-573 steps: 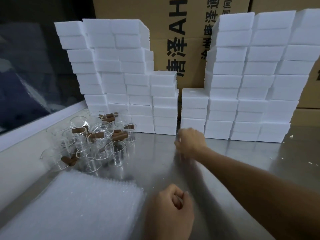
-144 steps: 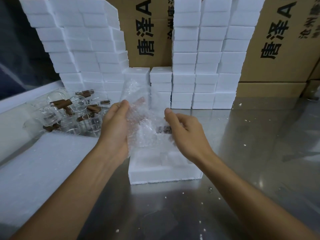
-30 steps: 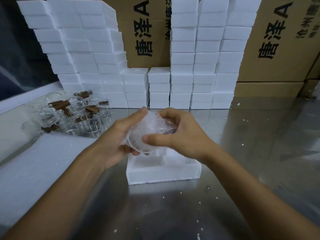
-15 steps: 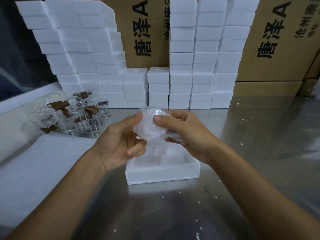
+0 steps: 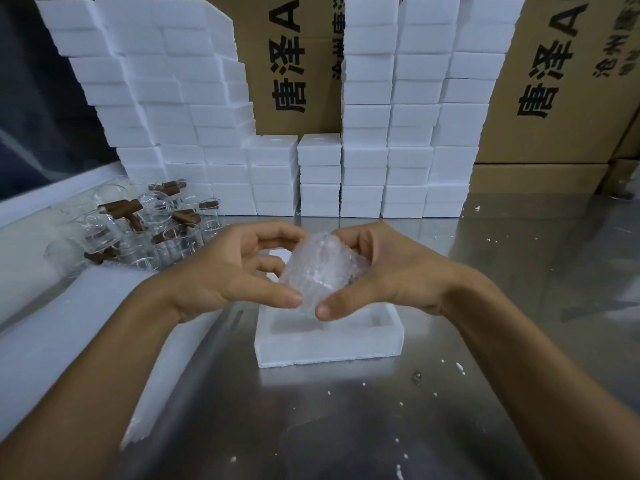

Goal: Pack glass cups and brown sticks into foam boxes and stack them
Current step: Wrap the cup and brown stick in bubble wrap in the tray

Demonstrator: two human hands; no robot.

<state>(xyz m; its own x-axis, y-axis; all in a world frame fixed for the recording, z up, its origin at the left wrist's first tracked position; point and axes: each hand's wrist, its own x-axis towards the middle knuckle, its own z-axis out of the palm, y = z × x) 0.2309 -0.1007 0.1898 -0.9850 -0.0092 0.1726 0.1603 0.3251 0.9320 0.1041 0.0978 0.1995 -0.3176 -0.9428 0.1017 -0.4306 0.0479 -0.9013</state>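
Note:
A glass cup wrapped in bubble wrap (image 5: 320,271) hangs just above an open white foam box (image 5: 329,344) on the steel table. My left hand (image 5: 232,271) grips the bundle from the left, thumb low at the front, fingers curled over its top. My right hand (image 5: 384,271) grips it from the right in the same way. The cup inside the wrap is hard to make out. Several bare glass cups (image 5: 138,226) with brown sticks (image 5: 119,207) in and on them stand at the left.
Tall stacks of white foam boxes (image 5: 408,109) line the back, in front of printed cardboard cartons (image 5: 561,81). A pile of bubble-wrap sheets (image 5: 69,337) lies at the near left. White foam crumbs dot the steel table (image 5: 346,427).
Over the last second both hands have turned the wrapped bundle and closed the wrap round it, keeping it just above the open box. Earlier the wrap was still a loose sheet.

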